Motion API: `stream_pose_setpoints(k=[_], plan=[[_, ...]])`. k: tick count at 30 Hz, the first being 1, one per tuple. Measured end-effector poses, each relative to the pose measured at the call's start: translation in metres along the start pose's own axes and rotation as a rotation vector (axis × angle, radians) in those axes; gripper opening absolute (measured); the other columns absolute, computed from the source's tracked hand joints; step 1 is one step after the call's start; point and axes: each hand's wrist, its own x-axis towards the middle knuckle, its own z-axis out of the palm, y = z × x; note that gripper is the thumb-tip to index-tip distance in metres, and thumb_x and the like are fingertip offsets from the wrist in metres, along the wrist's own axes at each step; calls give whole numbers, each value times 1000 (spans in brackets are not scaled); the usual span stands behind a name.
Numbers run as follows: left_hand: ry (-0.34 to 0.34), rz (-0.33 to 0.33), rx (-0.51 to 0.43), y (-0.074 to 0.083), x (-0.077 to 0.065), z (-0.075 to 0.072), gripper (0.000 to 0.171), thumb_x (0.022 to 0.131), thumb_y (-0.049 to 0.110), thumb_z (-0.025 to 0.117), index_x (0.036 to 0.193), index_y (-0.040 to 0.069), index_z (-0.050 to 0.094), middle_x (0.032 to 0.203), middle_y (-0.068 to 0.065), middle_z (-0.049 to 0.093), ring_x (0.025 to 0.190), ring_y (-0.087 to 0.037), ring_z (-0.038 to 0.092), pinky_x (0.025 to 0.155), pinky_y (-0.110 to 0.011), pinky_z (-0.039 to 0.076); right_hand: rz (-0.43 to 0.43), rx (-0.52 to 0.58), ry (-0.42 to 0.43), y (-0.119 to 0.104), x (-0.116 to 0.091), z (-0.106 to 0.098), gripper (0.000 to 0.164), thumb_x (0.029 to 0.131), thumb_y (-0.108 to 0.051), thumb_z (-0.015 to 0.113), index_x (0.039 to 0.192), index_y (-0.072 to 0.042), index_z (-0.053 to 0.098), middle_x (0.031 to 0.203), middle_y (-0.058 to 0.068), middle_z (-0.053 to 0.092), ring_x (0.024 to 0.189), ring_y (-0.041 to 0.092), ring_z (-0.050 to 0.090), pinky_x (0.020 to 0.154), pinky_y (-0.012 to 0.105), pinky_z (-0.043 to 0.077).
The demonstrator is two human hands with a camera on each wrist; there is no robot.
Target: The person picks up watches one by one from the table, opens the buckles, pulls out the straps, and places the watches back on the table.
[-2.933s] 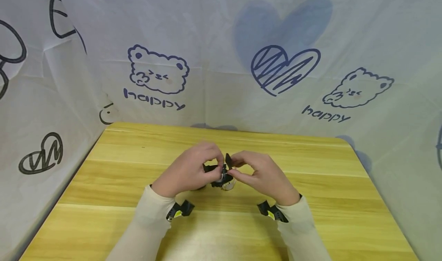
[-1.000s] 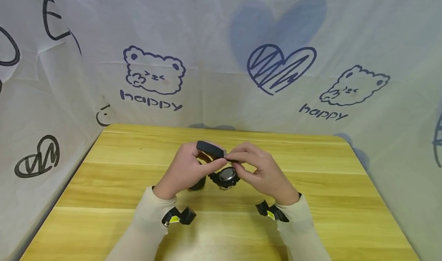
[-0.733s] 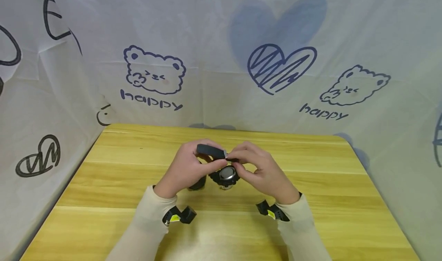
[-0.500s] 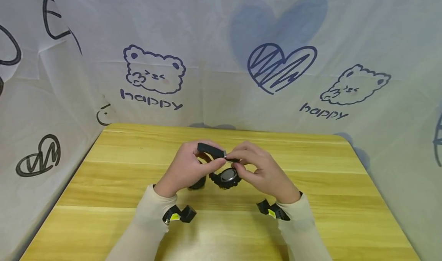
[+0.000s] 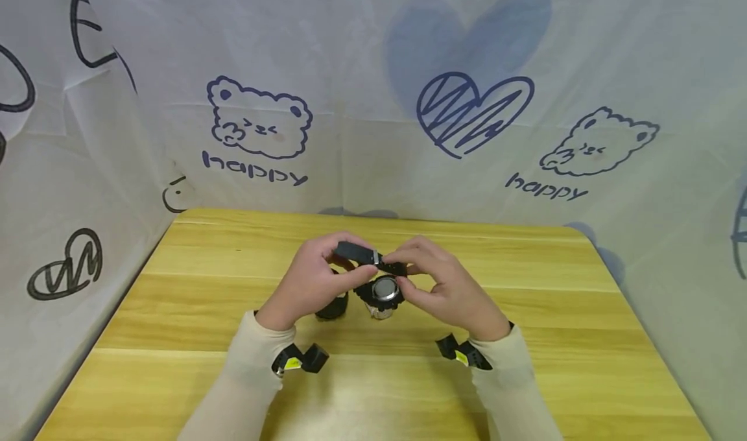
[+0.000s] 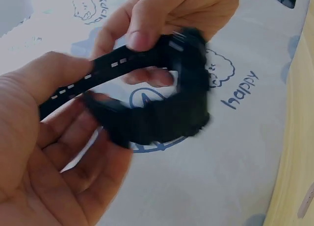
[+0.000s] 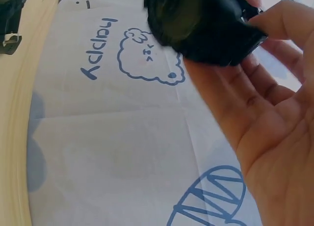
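A black wristwatch (image 5: 385,290) with a round grey face is held above the table between both hands. Its strap curves into a loop and has a row of small holes, seen in the left wrist view. My left hand (image 5: 306,280) pinches the strap (image 6: 117,62) between thumb and fingers, just left of a silver metal band (image 5: 376,257). On the other side, my right hand (image 5: 445,286) grips the strap close to the watch case with thumb and fingers. The right wrist view shows the watch (image 7: 201,27) dark and blurred at the fingertips.
On the wooden table (image 5: 513,376), a black round object (image 5: 331,306) stands beside my left hand, partly hidden. A pale object (image 5: 380,312) shows just below the watch. A printed white cloth (image 5: 362,168) hangs behind the table.
My left hand has turned from bending over the watch to holding its strap from the left. Over the last half second, the silver band has shifted slightly left and more strap shows.
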Motion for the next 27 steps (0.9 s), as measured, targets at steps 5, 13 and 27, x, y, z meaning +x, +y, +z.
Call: stream_pose_setpoints(k=[5, 13, 27], plan=[[-60, 29, 95, -1, 0, -1, 29, 89, 24, 84, 116, 19, 75, 108, 6, 74, 90, -15, 69, 79, -35, 57, 38, -87, -4, 1, 1, 5, 35, 94, -8, 76, 127, -13, 67, 109, -2, 65, 96, 10, 65, 83, 29, 58], [-61, 193, 362, -6, 1, -2, 21, 87, 26, 86, 106, 20, 78, 100, 11, 74, 86, -3, 66, 77, -29, 56, 21, -204, 20, 2, 1, 7, 17, 91, -14, 80, 107, -14, 75, 98, -5, 63, 81, 7, 59, 68, 25, 52], [-103, 161, 401, -6, 0, -3, 23, 93, 28, 79, 114, 20, 77, 105, 9, 75, 86, -3, 66, 73, -27, 57, 8, -168, -13, 4, 0, 2, 21, 91, -11, 79, 112, -13, 77, 97, -3, 64, 83, 7, 64, 72, 25, 56]])
